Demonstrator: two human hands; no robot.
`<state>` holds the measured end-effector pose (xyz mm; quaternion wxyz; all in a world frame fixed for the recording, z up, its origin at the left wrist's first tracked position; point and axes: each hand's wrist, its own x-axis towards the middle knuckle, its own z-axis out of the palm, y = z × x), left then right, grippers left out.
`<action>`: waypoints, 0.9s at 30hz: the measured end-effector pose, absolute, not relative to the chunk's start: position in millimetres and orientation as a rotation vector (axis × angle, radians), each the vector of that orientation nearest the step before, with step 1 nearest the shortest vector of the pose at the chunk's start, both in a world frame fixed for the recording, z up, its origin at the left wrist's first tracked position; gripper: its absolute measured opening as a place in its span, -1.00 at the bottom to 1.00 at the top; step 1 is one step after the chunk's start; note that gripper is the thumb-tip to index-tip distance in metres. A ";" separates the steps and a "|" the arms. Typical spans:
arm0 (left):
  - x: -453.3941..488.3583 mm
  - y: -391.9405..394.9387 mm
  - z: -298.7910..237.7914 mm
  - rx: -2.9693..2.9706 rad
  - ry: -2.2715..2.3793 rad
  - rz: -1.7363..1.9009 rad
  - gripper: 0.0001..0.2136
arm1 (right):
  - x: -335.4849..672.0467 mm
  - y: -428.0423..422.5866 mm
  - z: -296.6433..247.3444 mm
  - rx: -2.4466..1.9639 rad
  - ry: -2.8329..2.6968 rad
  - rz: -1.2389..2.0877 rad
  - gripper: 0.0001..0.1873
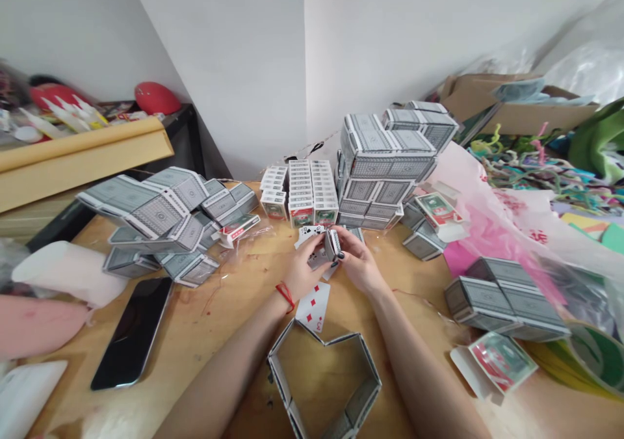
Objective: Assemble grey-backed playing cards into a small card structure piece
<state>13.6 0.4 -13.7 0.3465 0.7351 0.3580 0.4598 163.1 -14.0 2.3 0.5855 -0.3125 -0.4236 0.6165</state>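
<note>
Both hands meet over the middle of the table around a small stack of playing cards [333, 245] with grey patterned backs. My left hand [306, 263] grips the stack from the left, and a red string bracelet circles that wrist. From the right, my right hand [358, 257] closes its fingers on the same stack. Loose cards lie face up under the hands, among them a three of diamonds [312, 305]. Between my forearms stands a heart-shaped ring of joined cards [325, 343], hollow in the middle.
Card-covered blocks are piled at left [156, 211] and at back right [385, 159]. Rows of card boxes [312, 192] stand at the back. A phone [134, 332] lies left. At right are an opened card box [504, 361], a tape roll [585, 354] and pink plastic wrapping [468, 198].
</note>
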 end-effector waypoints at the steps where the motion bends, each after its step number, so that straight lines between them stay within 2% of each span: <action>1: 13.4 0.8 -13.2 1.929 0.931 1.193 -0.49 | 163.0 -14.1 2.8 -0.733 -0.994 1.437 -0.44; 17: 13.2 -1.3 -9.9 2.047 1.066 1.268 -0.51 | 161.1 -16.0 4.6 -0.821 -0.993 1.427 -0.38; 23: 12.2 -0.6 -10.0 2.127 1.252 1.351 -0.53 | 156.8 -15.3 -5.1 -0.889 -0.932 1.476 -0.61; 27: 12.1 -0.9 -9.7 2.186 1.253 1.339 -0.55 | 154.5 -14.2 -8.7 -0.939 -0.902 1.479 -0.64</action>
